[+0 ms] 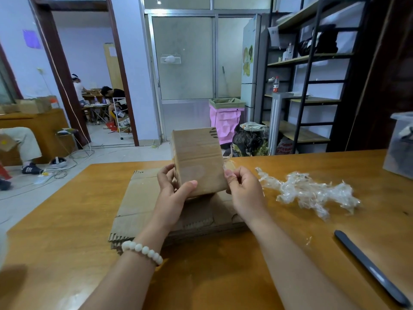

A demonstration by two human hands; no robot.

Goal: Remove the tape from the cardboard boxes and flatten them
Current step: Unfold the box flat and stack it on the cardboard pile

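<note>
A small brown cardboard box is held upright above the wooden table. My left hand grips its lower left corner, thumb on the front face and fingers behind. My right hand pinches a strip of clear tape at the box's right edge. Under the box lies a stack of flattened cardboard boxes.
A heap of crumpled clear tape lies to the right of my hands. A dark grey knife rests near the table's right front. A plastic container stands at the right edge. People sit in the room beyond.
</note>
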